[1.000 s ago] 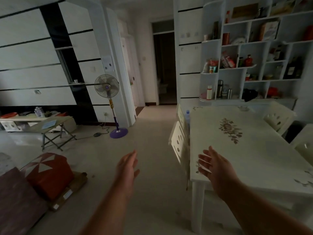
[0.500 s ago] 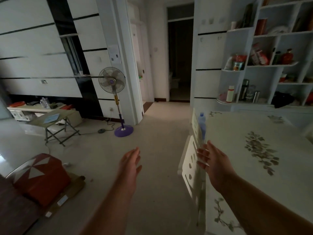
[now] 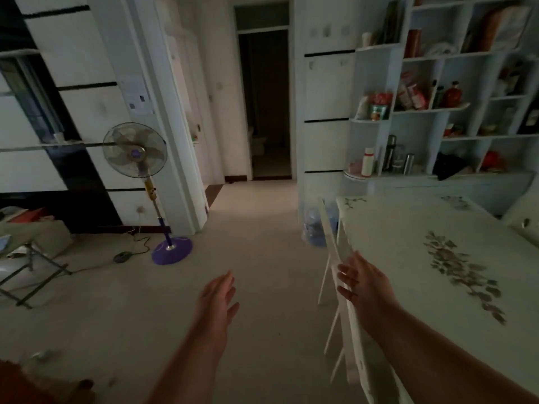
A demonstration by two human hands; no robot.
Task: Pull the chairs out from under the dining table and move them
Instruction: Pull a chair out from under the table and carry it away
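A: Chairs first. I see the near chair (image 3: pixel 354 322) pushed in at the left edge of the dining surface (image 3: pixel 414 258), its white back standing edge-on to me, and a second chair (image 3: pixel 328 228) farther along the same side, also tucked in. Another chair back (image 3: pixel 522 220) shows at the far right.

B: And the hands?

A: My right hand (image 3: pixel 364 284) is open, fingers spread, at the top of the near chair's back; I cannot tell if it touches it, and it holds nothing. My left hand (image 3: pixel 217 298) is also open and empty, over the bare floor, well apart from the chair.

B: What could go wrong?

A: I judge that pulling with one hand could make the chair twist and knock its legs on the surface's leg. Farther left, the fan (image 3: pixel 135 153) stands with its cable (image 3: pixel 140 243) lying loose on the floor; a chair carried that way could catch it. The blue water bottle (image 3: pixel 313 228) beside the far chair could be hit too.

B: Any writing?

A: A paper (image 3: pixel 135 94) on the pillar has print, and the shelf packets have labels, but all too blurred to read.
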